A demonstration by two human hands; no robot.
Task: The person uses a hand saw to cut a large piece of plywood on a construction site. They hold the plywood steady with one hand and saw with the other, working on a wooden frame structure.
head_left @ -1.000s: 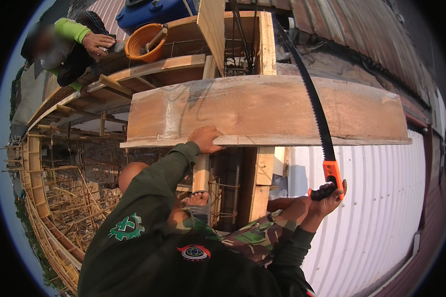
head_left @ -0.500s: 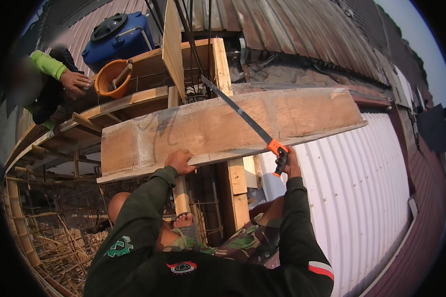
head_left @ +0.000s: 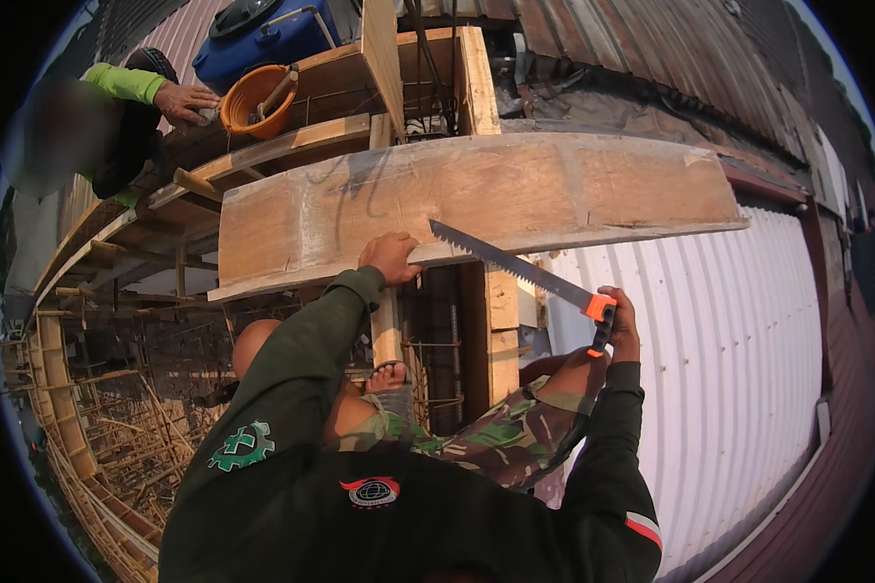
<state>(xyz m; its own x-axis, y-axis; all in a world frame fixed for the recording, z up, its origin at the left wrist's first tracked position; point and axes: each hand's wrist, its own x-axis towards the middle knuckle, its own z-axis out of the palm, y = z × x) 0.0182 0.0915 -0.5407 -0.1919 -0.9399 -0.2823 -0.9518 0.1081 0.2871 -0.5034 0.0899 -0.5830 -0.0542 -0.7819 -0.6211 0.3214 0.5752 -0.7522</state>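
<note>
1. While the left hand (head_left: 390, 258) is closed over the near edge of the long wooden board (head_left: 476, 194), the right hand (head_left: 621, 316) is clamped on the black-and-orange grip of the handsaw (head_left: 535, 274). Left thumb hidden.
2. Board position: crosswise in front of the person, over the timber framing (head_left: 503, 321), its right end reaching over the white corrugated sheeting (head_left: 710, 340).
3. Saw position: grip out to the right, above the sheeting; blade slants up and left, tip overlapping the board's near edge in view, just right of the left hand. Teeth face the person's side. Contact between blade and board: cannot tell.
4. Progress (judgement): board held and saw in hand count as done. No cut can be made out and the board looks to be in one piece, so any sawing is probably all still left.
5. Change against the frame half a second earlier: blade then crosses the board's full width, tip past the far edge; now only its end overlaps the board. Right hand now sits farther from the near edge. Left hand unchanged on that edge. Viewpoint has shifted slightly too.
</note>
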